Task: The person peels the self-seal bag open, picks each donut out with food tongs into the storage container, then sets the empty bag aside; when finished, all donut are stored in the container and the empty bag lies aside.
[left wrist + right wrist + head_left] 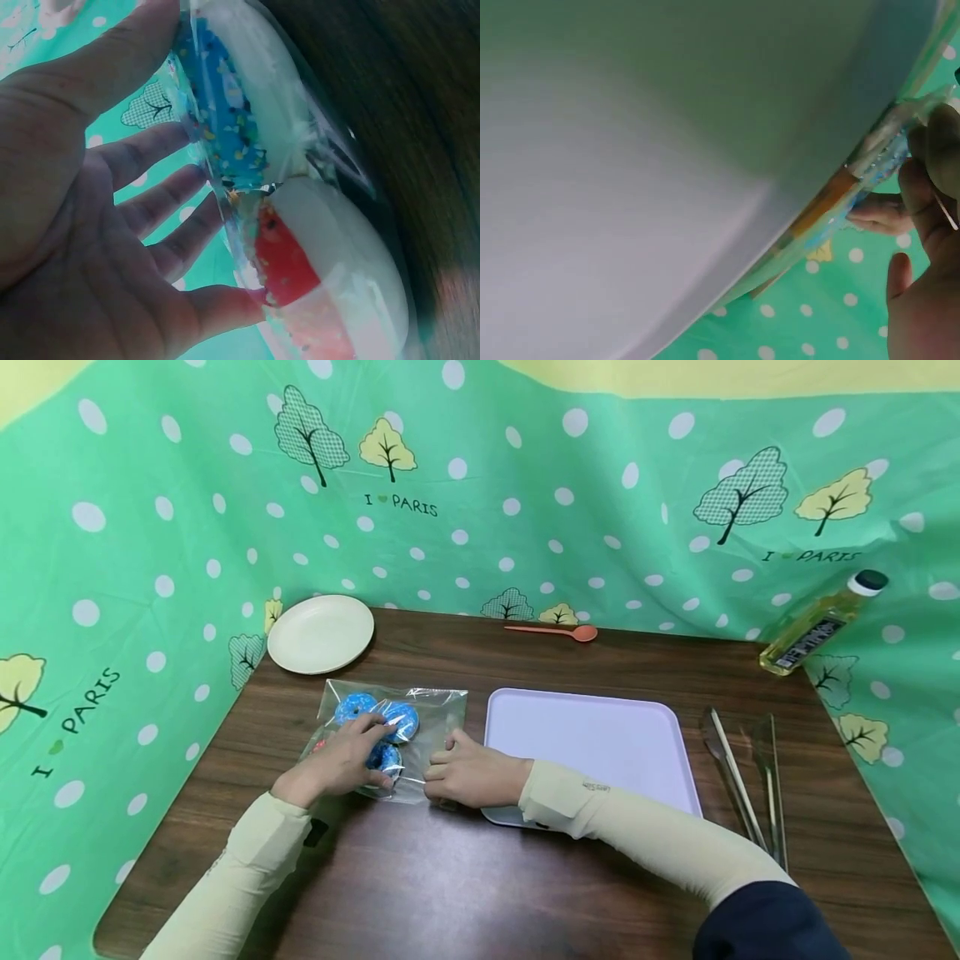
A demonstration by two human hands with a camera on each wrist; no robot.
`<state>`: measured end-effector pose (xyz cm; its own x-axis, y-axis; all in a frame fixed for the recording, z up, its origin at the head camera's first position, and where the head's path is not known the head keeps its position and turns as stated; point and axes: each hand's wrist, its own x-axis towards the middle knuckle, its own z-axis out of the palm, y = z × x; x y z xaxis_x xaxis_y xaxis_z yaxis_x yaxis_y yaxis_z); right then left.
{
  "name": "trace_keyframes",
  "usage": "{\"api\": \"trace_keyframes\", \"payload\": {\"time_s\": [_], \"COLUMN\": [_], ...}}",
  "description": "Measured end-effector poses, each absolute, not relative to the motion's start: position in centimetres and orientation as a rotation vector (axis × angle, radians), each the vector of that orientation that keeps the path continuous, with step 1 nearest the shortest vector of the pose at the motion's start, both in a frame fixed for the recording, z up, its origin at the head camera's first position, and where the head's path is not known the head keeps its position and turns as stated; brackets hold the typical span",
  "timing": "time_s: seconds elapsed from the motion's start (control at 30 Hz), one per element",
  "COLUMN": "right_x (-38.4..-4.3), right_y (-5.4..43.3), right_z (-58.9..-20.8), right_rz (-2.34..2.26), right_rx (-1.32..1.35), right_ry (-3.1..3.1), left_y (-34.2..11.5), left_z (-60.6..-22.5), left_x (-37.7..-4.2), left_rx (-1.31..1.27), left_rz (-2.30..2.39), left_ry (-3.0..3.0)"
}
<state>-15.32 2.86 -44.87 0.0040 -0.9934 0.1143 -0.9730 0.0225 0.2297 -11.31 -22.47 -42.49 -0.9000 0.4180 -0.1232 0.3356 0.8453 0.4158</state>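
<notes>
A clear plastic bag (438, 710) lies on the table with several toy-like donuts inside. Blue sprinkled donuts (401, 722) show through the film, and a red one (289, 259) appears in the left wrist view, partly under the left hand in the head view. My left hand (341, 760) rests on the bag with its fingers spread over the donuts. At the bag's right side, my right hand (472, 772) has curled fingers and pinches the edge of the film. The right wrist view shows the fingertips (922, 180) at the bag's edge.
Just right of the bag lies a lilac tray (585, 735), partly under the right forearm. A white plate (321, 635) leans at the back left, and an orange spoon (562, 632) lies at the back. Metal tongs (738, 781) and an oil bottle (817, 625) are on the right.
</notes>
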Motion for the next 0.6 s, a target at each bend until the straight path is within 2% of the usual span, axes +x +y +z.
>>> {"api": "trace_keyframes", "payload": {"time_s": [0.6], "right_x": [-16.2], "right_y": [7.5], "right_z": [-44.3], "right_rz": [0.005], "right_rx": [1.947], "right_ry": [-2.090], "left_y": [-22.4], "left_z": [-42.2], "left_x": [-11.3], "left_rx": [0.603], "left_rz": [0.587], "left_ry": [2.820]}}
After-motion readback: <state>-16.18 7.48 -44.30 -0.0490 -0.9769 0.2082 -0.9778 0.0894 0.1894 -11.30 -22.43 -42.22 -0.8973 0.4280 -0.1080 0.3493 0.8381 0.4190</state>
